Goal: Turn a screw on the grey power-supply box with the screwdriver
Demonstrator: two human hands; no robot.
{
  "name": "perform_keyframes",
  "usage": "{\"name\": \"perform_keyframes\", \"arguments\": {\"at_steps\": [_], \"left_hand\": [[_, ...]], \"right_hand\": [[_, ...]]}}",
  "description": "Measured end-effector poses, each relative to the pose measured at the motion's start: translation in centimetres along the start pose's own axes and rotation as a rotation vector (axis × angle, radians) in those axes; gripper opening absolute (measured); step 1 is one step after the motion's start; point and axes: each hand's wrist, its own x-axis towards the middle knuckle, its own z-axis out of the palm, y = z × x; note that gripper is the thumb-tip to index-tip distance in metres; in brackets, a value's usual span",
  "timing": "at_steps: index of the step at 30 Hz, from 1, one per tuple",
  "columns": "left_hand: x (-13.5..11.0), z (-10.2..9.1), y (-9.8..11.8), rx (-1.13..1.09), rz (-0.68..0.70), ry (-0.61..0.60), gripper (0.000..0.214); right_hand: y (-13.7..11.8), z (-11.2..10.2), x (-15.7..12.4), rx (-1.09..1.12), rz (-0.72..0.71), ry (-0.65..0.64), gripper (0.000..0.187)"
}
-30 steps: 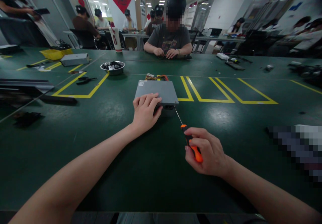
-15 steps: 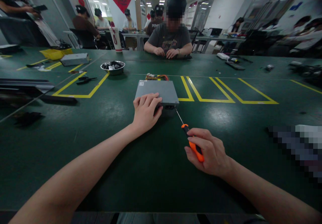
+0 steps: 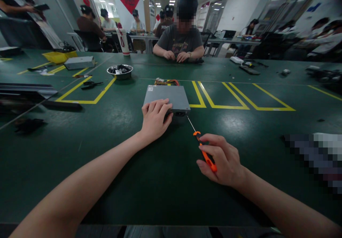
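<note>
A grey metal computer power supply (image 3: 168, 94) lies flat on the green table, its bundled cables (image 3: 167, 82) at the far side. My left hand (image 3: 155, 118) rests over its near left corner, fingers on the top and thumb at the front face beside the socket. In my right hand (image 3: 223, 159) is an orange and black screwdriver (image 3: 207, 156), held by the handle between thumb and fingers. Its thin shaft points up and left, with the tip at the lower right corner of the power supply's front. Whether the tip sits in a screw is too small to tell.
A steel bowl (image 3: 120, 76) of dark parts stands behind to the left. Further left are a yellow tray (image 3: 59, 56), a grey metal box (image 3: 79, 63) and dark metal panels (image 3: 26, 90). A co-worker (image 3: 178, 42) sits opposite. Yellow tape (image 3: 227, 107) marks the table.
The screwdriver's handle has turned about its axis in my right hand, and the fingers have shifted slightly. My left hand and the power supply have stayed in place.
</note>
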Motion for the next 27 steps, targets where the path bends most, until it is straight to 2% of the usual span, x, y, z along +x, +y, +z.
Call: {"name": "perform_keyframes", "arguments": {"at_steps": [4, 8, 13, 20, 27], "left_hand": [[0.0, 0.0, 0.0, -0.009, -0.005, -0.005, 0.021], [0.0, -0.1, 0.1, -0.014, -0.010, -0.008, 0.021], [0.0, -0.2, 0.1, -0.005, -0.006, -0.008, 0.021], [-0.1, -0.2, 0.1, 0.012, 0.012, -0.012, 0.023], [-0.1, -0.3, 0.2, -0.002, 0.003, -0.011, 0.024]], "right_hand": [[-0.3, 0.1, -0.3, -0.012, 0.019, 0.025, 0.023], [-0.8, 0.1, 0.0, -0.085, -0.012, 0.015, 0.016], [-0.5, -0.3, 0.7, -0.044, -0.005, 0.027, 0.012], [-0.3, 0.0, 0.3, -0.009, 0.001, 0.028, 0.021], [-0.7, 0.0, 0.5, -0.069, -0.008, -0.035, 0.011]]}}
